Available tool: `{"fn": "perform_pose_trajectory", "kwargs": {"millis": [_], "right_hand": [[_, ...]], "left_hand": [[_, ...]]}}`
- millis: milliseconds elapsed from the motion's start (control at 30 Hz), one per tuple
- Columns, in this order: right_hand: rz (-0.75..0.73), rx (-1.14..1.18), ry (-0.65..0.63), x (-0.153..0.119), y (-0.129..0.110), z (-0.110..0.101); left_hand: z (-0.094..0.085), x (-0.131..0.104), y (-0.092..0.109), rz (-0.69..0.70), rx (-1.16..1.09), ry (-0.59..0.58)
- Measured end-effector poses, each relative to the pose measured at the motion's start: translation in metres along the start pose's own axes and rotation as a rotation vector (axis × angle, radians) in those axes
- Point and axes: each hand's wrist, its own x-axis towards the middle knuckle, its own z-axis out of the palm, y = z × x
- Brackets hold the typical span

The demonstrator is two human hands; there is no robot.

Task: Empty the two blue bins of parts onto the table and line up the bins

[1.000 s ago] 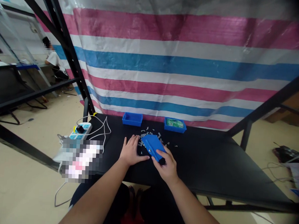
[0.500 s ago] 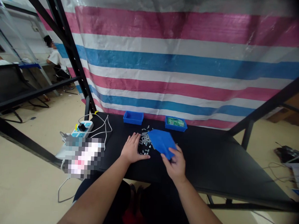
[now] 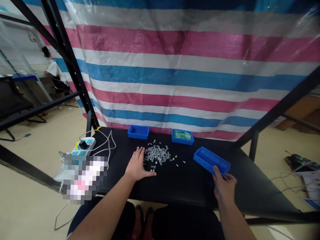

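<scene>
A heap of small metal screws and grey pieces (image 3: 158, 154) lies on the black table (image 3: 173, 186). My left hand (image 3: 136, 165) rests beside the heap on its left, fingers and thumb spread, holding nothing. On the right, my right hand (image 3: 224, 183) grips the near corner of a long blue tray (image 3: 211, 160), which is upright with its open side up and has nothing visible inside. A few loose screws (image 3: 177, 165) lie between the heap and that tray.
At the back edge stand an empty blue bin (image 3: 138, 132) and a blue bin with green-and-white packets (image 3: 182, 136). A power strip (image 3: 83, 146) with white cables and a blurred lit object (image 3: 87, 178) are at the left. A person (image 3: 54, 69) sits far left.
The blue tray has moved right, away from over the heap, and turned from tipped to upright in my right hand. More of the heap shows. My left hand stays beside it.
</scene>
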Motion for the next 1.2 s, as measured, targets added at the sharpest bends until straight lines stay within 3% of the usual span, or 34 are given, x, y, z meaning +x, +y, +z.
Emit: {"fn": "perform_pose_trajectory", "kwargs": {"millis": [100, 200, 333, 400, 467, 567, 833, 1033, 1200], "right_hand": [[0.087, -0.108, 0.026, 0.008, -0.004, -0.007], [0.047, -0.242, -0.020, 0.003, -0.012, -0.022], [-0.214, -0.426, -0.008, -0.035, -0.018, -0.039], [-0.388, -0.490, -0.142, -0.062, -0.016, -0.036], [-0.529, -0.572, -0.454, -0.085, -0.012, -0.022], [-0.608, -0.757, -0.757, -0.097, -0.007, 0.011], [-0.643, -0.975, -1.106, -0.059, -0.011, 0.101], [-0.712, -0.949, -1.384, -0.037, -0.015, 0.144], [-0.731, -0.926, -1.501, -0.030, -0.019, 0.173]], "left_hand": [[-0.003, -0.002, 0.002, -0.010, 0.010, 0.003], [-0.006, -0.013, 0.004, -0.045, 0.060, 0.045], [-0.006, -0.031, 0.000, -0.154, 0.116, 0.096], [-0.004, -0.031, -0.003, -0.173, 0.128, 0.070], [-0.003, -0.024, -0.008, -0.145, 0.123, 0.023], [-0.004, -0.002, -0.015, -0.034, 0.093, -0.061], [-0.010, 0.058, -0.030, 0.266, 0.003, -0.292], [-0.005, 0.087, -0.031, 0.355, -0.042, -0.354], [-0.005, 0.101, -0.027, 0.381, -0.039, -0.421]]}}
